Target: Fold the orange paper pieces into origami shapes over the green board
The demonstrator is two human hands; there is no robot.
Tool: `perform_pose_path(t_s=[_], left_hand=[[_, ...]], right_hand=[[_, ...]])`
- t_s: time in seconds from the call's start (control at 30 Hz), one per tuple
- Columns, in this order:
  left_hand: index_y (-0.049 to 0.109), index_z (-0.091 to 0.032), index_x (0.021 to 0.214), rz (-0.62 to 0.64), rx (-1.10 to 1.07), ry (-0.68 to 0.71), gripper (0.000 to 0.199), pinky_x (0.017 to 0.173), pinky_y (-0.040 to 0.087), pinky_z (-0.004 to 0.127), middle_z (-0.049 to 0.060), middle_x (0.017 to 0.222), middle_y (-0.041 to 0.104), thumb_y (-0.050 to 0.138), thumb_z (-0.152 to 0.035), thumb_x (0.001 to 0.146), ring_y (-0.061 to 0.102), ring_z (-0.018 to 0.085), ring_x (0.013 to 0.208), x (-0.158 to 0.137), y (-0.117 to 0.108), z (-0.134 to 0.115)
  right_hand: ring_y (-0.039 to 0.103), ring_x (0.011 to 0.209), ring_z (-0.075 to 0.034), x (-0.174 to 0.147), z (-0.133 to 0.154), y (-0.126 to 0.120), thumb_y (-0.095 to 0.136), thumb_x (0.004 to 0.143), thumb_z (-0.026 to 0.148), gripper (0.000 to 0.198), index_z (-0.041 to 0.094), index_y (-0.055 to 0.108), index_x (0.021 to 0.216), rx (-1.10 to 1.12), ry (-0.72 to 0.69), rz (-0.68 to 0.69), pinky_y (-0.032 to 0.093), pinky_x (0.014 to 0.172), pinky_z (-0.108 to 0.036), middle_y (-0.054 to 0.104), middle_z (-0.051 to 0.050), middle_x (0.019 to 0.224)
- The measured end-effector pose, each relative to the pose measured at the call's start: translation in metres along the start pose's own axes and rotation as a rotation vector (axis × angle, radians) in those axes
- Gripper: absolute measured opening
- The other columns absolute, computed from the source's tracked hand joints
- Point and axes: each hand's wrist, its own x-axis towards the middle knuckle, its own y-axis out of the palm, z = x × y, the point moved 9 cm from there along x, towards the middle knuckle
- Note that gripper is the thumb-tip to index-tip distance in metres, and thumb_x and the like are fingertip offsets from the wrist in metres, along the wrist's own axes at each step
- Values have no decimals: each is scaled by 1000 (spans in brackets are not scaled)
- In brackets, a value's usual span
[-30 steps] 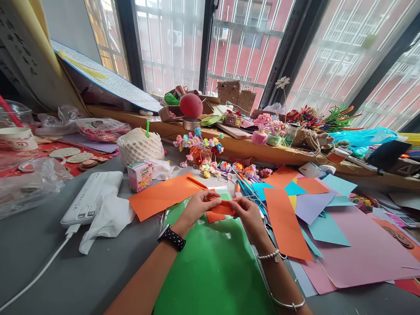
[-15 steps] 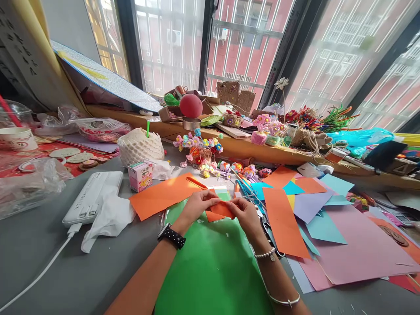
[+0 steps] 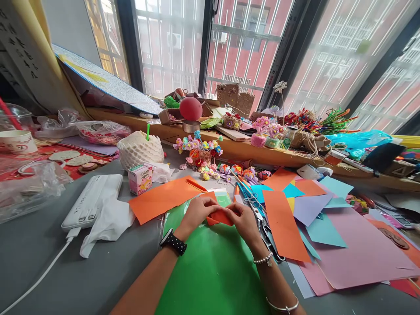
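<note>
A small piece of orange paper (image 3: pixel 222 217) is pinched between both hands above a green plastic folder (image 3: pixel 210 271). My left hand (image 3: pixel 197 214), with a dotted black watch strap at the wrist, grips the paper's left side, fingers closed. On its right side, my right hand (image 3: pixel 242 218) holds it between thumb and fingers. Another bit of orange paper (image 3: pixel 210 197) lies just behind, partly hidden by my left hand. Scissors (image 3: pixel 257 210) rest to the right of my right hand.
Orange sheet (image 3: pixel 164 199) lies left of the folder; orange strip (image 3: pixel 284 225) and pink paper (image 3: pixel 364 249) lie right. A white power bank (image 3: pixel 93 201) with cable, a small pink box (image 3: pixel 140 179) and a net-wrapped coconut (image 3: pixel 141 151) stand left. Crafted flowers (image 3: pixel 198 153) stand behind.
Both hands stay on the small orange paper and have shifted slightly, with the right fingers now nearer the left ones. The camera view has moved a little.
</note>
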Motion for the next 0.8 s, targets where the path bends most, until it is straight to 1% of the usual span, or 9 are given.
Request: perform_pose_path(t_s=[0.1, 0.2, 0.4, 0.53, 0.67, 0.8], left_hand=[[61, -12, 59, -6, -13, 0, 24, 51, 40, 22, 1, 55, 57, 60, -37, 60, 51, 13, 53, 0, -1, -1], [61, -12, 59, -2, -13, -10, 26, 52, 40, 21, 1, 56, 57, 60, -38, 60, 52, 13, 54, 0, -1, -1], [62, -12, 60, 4, -27, -44, 29, 50, 41, 21, 0, 56, 56, 60, -41, 59, 52, 12, 51, 0, -2, 2], [61, -12, 62, -11, -74, -39, 29, 52, 43, 21, 1, 57, 56, 60, -41, 61, 53, 12, 52, 2, -4, 4], [62, -12, 65, -28, -113, -50, 30, 53, 44, 22, 1, 57, 55, 60, -42, 62, 53, 13, 53, 3, -5, 8], [62, -13, 66, -46, -85, -58, 33, 51, 42, 21, -1, 54, 54, 57, -45, 64, 54, 13, 51, 3, -7, 10]], right_hand=[[51, 53, -12, 1, -2, -2, 54, 70, 36, 22, 15, 60, 63, -33, -5, -12, 37, 48, -21, 60, -2, 58], [50, 52, -12, 2, -4, -2, 53, 70, 37, 23, 16, 61, 64, -29, -5, -9, 36, 47, -21, 59, -2, 57], [48, 50, -11, -1, 1, -4, 54, 69, 39, 26, 15, 61, 62, -23, 4, -17, 34, 45, -20, 58, -1, 56], [44, 43, -9, 0, -4, -11, 57, 66, 42, 28, 14, 56, 58, 63, 53, -46, 32, 41, -19, 51, 1, 48], [45, 42, -8, 2, -10, -14, 56, 67, 40, 27, 13, 59, 65, 196, 81, -45, 34, 42, -19, 52, 2, 51], [43, 41, -8, 1, -14, -15, 57, 66, 40, 27, 13, 60, 62, 236, 108, -60, 33, 41, -19, 50, 2, 48]])
